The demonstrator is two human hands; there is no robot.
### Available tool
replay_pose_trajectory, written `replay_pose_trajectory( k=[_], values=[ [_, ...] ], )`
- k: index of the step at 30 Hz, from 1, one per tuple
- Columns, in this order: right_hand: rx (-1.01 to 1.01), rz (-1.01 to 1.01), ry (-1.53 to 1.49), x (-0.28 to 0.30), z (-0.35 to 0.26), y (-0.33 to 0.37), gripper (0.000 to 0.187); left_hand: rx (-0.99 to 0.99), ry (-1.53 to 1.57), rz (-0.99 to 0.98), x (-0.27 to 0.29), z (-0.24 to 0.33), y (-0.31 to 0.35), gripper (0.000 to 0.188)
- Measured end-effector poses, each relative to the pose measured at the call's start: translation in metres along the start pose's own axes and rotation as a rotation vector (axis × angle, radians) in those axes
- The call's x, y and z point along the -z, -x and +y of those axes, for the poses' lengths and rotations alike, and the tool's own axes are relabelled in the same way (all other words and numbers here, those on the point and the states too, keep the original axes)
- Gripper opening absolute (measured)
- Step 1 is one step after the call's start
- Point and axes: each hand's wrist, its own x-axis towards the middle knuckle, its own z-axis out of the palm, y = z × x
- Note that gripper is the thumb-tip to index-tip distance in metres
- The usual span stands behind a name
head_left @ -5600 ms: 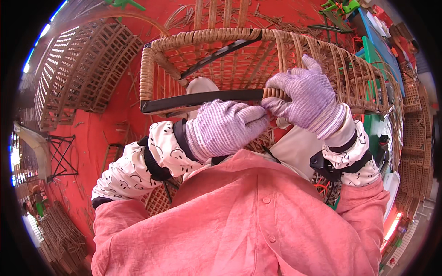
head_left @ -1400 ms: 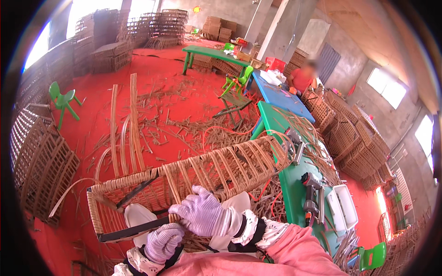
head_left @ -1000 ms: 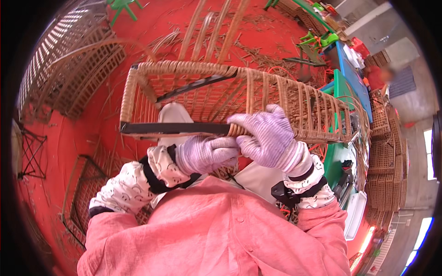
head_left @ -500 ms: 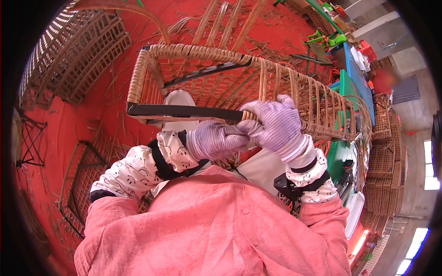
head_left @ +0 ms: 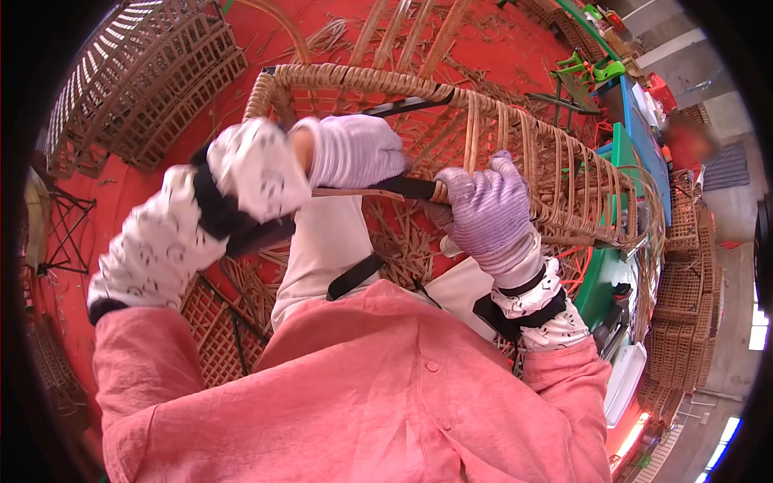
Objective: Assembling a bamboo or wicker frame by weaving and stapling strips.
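Observation:
A woven wicker basket lies in front of me with its open end toward the left. Tan cane is wrapped around its far rim, while the near rim is a bare black bar with cane wrapping at its right end. My right hand, in a striped lilac glove, is closed around that near rim where the wrapping meets the bar. My left hand, gloved alike, is over the opening just beyond the bar. Its fingers are curled together, and what they hold is hidden.
Stacked brown lattice frames stand at the far left. Cane scraps litter the red floor. A blue table and a green chair are at the right. Another person is farther back, near stacked woven baskets.
My left hand has left its place beside the right hand and moved up and left, over the near rim. The right hand keeps its grip there. The view has shifted slightly.

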Motion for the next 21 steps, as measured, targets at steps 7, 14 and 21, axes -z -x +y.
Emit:
replay_pose_trajectory(
  k=[7,14,21],
  values=[
    [-0.02,0.036,0.007,0.003,-0.004,0.001,0.029,-0.478,0.215,-0.073,-0.003,-0.008,-0.015,0.027],
    [-0.034,0.065,0.002,0.002,-0.003,0.002,0.038,-0.492,0.308,0.043,-0.014,-0.017,-0.019,0.034],
    [-0.074,0.064,-0.093,0.004,-0.001,0.0,0.029,0.128,0.814,-0.045,0.003,0.009,-0.012,0.02]
  ],
)
